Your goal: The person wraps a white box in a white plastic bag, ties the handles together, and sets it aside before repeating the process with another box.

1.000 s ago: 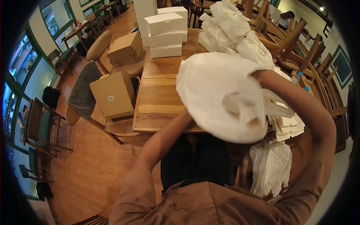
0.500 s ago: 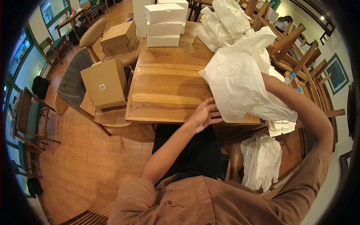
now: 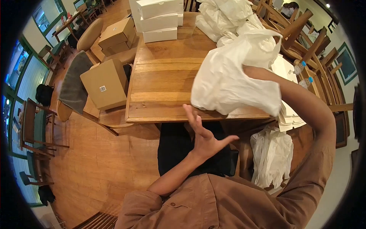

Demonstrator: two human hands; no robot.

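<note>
While the left hand (image 3: 207, 141) hangs palm-up-ish in front of the near table edge, fingers spread and thumb out to the right, it holds nothing. It's open, just below the white, thin plastic bag (image 3: 228, 84), no contact visible. Bag is loose and crumpled, slightly motion-blurred, over the near right part of the rectangular, brown wooden table (image 3: 164, 76). Right forearm (image 3: 289, 87) comes in from the right and runs into the bag at the wrist. Right hand is hidden by the plastic; can't tell if it's closed or open, or exactly what it grips.

Around it: heap of crumpled white plastic bags (image 3: 225, 19) just beyond the bag, toward the far right of the table. Stack of white, lidded cardboard boxes (image 3: 158, 21) at the far left of the table. Flat, off-white card pieces (image 3: 291, 118) overlap at the right, near the forearm, partly behind it. Two clear bottles with blue caps (image 3: 299, 68) sit beyond the forearm. Hanging bundle of white plastic bags (image 3: 271, 158) is lower right, below table level, apart from both hands.

Left of table: brown cardboard box with a small white label (image 3: 105, 84), tilted on a wooden chair; closed brown cardboard box (image 3: 117, 34) farther back.
</note>
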